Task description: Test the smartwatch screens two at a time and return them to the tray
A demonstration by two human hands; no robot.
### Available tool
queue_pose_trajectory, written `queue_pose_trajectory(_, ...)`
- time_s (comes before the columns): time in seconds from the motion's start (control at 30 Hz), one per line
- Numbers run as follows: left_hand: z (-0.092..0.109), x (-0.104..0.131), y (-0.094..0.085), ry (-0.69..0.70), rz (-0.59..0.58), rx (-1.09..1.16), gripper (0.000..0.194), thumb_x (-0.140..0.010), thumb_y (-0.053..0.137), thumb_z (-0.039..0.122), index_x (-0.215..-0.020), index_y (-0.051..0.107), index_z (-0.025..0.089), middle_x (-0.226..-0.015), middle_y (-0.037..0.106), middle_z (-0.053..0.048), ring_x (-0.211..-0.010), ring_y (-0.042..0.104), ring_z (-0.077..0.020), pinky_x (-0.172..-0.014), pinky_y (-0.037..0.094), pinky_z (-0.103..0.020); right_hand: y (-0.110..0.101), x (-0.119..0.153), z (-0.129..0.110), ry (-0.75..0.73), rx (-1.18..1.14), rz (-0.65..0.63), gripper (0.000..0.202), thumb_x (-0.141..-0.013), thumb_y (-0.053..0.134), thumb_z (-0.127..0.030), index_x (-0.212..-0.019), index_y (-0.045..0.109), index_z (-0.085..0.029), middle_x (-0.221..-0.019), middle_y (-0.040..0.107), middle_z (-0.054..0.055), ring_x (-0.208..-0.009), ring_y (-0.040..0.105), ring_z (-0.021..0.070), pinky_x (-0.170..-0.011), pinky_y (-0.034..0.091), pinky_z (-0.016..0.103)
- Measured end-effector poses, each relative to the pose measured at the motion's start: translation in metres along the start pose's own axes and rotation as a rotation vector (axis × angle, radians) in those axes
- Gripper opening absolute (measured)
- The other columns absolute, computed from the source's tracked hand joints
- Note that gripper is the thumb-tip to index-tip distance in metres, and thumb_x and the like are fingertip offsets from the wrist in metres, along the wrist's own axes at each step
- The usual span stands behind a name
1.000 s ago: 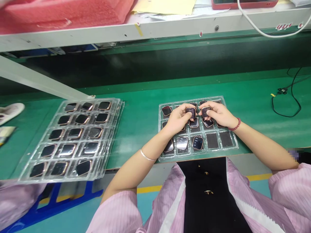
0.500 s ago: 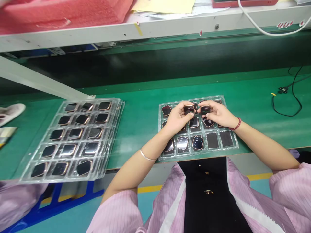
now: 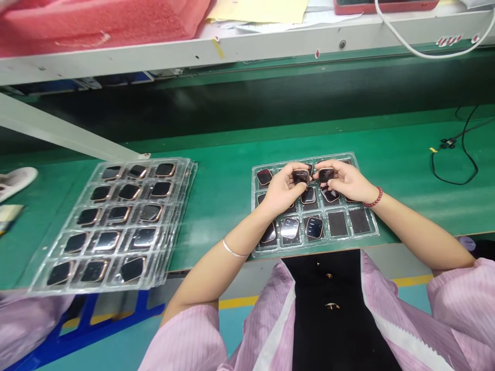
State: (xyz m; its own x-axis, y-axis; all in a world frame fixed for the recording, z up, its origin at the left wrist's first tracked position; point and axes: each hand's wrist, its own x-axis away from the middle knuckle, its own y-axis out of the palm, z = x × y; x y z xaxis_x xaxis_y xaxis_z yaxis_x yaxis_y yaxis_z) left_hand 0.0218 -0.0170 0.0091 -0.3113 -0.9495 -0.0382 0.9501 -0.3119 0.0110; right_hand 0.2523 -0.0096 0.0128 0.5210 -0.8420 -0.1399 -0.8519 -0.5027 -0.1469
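Observation:
Each of my hands grips a smartwatch body without a strap. My left hand (image 3: pixel 285 189) pinches one smartwatch (image 3: pixel 300 176) by its edges, with the dark screen facing up. In my right hand (image 3: pixel 346 180) is a second smartwatch (image 3: pixel 326 175), its screen showing faint light text. Both are held just above a clear plastic tray (image 3: pixel 309 246). Several more watch bodies lie in its pockets, among them one with a lit screen (image 3: pixel 314 227) and one reflecting light (image 3: pixel 290 228). Two front-right pockets show only dark liners (image 3: pixel 337 224). My hands cover part of the back rows.
A stack of clear trays (image 3: pixel 162 257) filled with watch bodies stands at the left. A white post (image 3: pixel 69 129) rises behind it. A black cable (image 3: pixel 458 183) lies at the right. Above runs a shelf edge (image 3: pixel 263 44) with a red cloth (image 3: pixel 96 23) and papers.
Both hands stay nearly in place over the tray. The watch in my left hand has tilted slightly, and faint text now shows on the right one. The view has shifted a little.

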Motion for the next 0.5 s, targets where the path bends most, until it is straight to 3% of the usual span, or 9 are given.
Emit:
queue_pose_trajectory(0.17,-0.0016,-0.0008,-0.0009,-0.002,-0.004,-0.009,0.042,-0.077,0.071,0.013,-0.118,0.064,0.017,-0.108,0.072,-0.006,-0.102,0.07,-0.0179,-0.089,0.056,-0.03,-0.0025,0.0007,0.0023,0.057,0.032,-0.005,0.041,-0.089,0.057,-0.015,-0.129,0.063,-0.019,-0.121,0.071,0.01,-0.087,0.074,0.0169,-0.073,0.065,0.03)
queue_pose_trajectory(0.3,-0.0032,-0.0019,-0.0015,0.004,-0.003,0.003,0.036,-0.08,0.07,0.017,-0.115,0.064,0.016,-0.106,0.072,-0.006,-0.089,0.068,-0.0145,-0.082,0.057,-0.03,-0.0002,0.0006,0.003,-0.003,0.014,-0.019,0.045,-0.083,0.059,-0.012,-0.128,0.064,-0.02,-0.127,0.07,0.01,-0.105,0.073,0.0206,-0.091,0.066,0.037)
queue_pose_trajectory(0.37,-0.0033,-0.002,-0.0015,-0.002,0.004,-0.001,0.038,-0.078,0.069,0.015,-0.116,0.063,0.016,-0.107,0.072,-0.006,-0.092,0.069,-0.0148,-0.085,0.057,-0.03,0.0009,0.0005,0.0025,-0.028,0.008,-0.011,0.047,-0.081,0.061,-0.012,-0.127,0.064,-0.02,-0.13,0.069,0.009,-0.117,0.07,0.0233,-0.097,0.064,0.04)
queue_pose_trajectory(0.43,-0.0034,-0.0017,-0.0016,-0.006,0.009,-0.009,0.042,-0.076,0.07,0.013,-0.118,0.063,0.017,-0.109,0.072,-0.006,-0.101,0.069,-0.0166,-0.09,0.056,-0.031,0.0007,0.0005,0.0024,-0.01,0.015,-0.003,0.044,-0.083,0.06,-0.013,-0.126,0.064,-0.02,-0.128,0.07,0.01,-0.114,0.071,0.0229,-0.091,0.066,0.037)
queue_pose_trajectory(0.5,-0.0037,-0.0013,-0.0017,-0.009,0.004,-0.018,0.045,-0.076,0.07,0.012,-0.119,0.063,0.018,-0.111,0.072,-0.006,-0.105,0.069,-0.0182,-0.092,0.055,-0.032,-0.0007,0.0006,0.0029,0.033,0.02,0.004,0.041,-0.087,0.058,-0.014,-0.127,0.063,-0.019,-0.123,0.071,0.01,-0.099,0.075,0.0194,-0.079,0.066,0.032)
